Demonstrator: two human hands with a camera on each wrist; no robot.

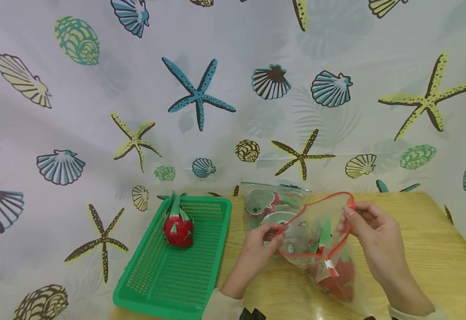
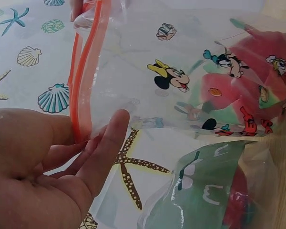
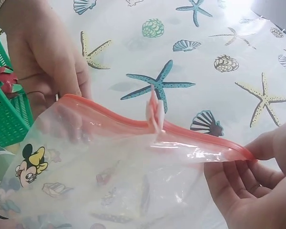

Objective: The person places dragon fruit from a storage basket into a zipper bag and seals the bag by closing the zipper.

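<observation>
A clear zip bag (image 1: 316,249) with cartoon prints and a red-orange zip rim hangs between my hands above the wooden table (image 1: 416,231). Inside it lies a red dragon fruit (image 1: 338,278) with green tips. My left hand (image 1: 270,233) pinches the rim's left end, thumb and fingers (image 2: 109,138) closed on the zip strip (image 2: 81,81). My right hand (image 1: 350,218) pinches the opposite end (image 3: 238,152). In the head view the rim forms an open loop. A small pink slider (image 3: 155,112) sits midway along the rim.
A green plastic basket (image 1: 201,266) stands left of my hands and holds another dragon fruit (image 1: 178,226). A second clear bag (image 1: 268,202) with green and red contents lies behind on the table. A shell-and-starfish curtain (image 1: 197,93) hangs close behind the table.
</observation>
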